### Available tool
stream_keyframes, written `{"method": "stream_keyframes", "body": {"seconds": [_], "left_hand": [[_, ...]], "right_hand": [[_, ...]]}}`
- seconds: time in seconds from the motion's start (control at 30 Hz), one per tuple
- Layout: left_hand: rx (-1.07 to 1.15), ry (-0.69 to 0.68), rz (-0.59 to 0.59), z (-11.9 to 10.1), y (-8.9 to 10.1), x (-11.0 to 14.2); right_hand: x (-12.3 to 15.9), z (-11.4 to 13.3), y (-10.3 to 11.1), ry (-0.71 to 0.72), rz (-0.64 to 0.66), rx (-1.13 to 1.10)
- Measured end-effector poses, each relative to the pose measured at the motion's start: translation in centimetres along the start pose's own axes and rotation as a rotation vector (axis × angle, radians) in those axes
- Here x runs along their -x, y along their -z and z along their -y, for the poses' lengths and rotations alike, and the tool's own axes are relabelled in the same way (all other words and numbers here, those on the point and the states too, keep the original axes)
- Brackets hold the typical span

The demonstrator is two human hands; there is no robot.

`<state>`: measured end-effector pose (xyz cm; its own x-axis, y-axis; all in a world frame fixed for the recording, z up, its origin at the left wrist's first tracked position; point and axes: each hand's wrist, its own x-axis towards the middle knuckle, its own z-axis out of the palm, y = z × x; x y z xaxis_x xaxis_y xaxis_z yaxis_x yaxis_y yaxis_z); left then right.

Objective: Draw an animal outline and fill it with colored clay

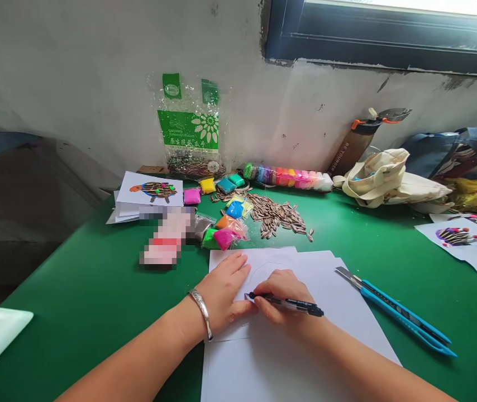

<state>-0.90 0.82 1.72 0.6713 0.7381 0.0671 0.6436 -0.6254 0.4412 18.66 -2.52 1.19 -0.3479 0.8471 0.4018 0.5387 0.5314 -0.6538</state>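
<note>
Fingers curled around black pen (286,303)

I wore a shiny silver bangle (202,312) on my left wrist (187,324), its surface perhaps engraved, too small to tell; my forearms (138,354) were bare.

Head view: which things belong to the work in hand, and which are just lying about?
In hand: black pen in the right hand; white paper under the left hand.

Apparently lying about: blue cutter, seeds, coloured packets, turtle picture, bottle, cream bag.
</note>
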Motion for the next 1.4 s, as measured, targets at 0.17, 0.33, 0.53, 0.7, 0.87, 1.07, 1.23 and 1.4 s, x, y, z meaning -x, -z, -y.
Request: {"method": "stream_keyframes", "body": {"seconds": [0.17,0.33,0.53,0.7,0.87,1.07,1.23,1.4], "left_hand": [[0.024,0.008,-0.007,0.11,-0.2,0.01],[0.026,0.009,-0.001,0.1,-0.24,0.1],[0.046,0.007,-0.017,0.11,-0.2,0.04],[0.035,0.016,0.007,-0.05,0.02,-0.03],[0.014,0.026,0.029,0.02,-0.07,0.03],[0.059,0.018,0.0,0.03,-0.14,0.06],[0.05,0.015,0.0,-0.11,0.06,0.01],[0.064,0.012,-0.013,0.17,-0.28,-0.01]], "right_hand": [[-0.14,0.2,0.24,-0.017,0.011,-0.009],[-0.34,0.63,0.82,-0.069,0.017,0.005],[-0.44,0.76,0.56,-0.083,0.06,0.018],[-0.45,0.55,0.26,-0.085,0.063,0.007],[-0.34,0.28,-0.04,-0.059,0.051,-0.023],[-0.6,0.59,0.05,-0.105,0.053,0.019],[-0.66,0.82,0.46,-0.134,-0.001,0.027],[-0.62,0.9,0.48,-0.124,0.018,0.021]]}}
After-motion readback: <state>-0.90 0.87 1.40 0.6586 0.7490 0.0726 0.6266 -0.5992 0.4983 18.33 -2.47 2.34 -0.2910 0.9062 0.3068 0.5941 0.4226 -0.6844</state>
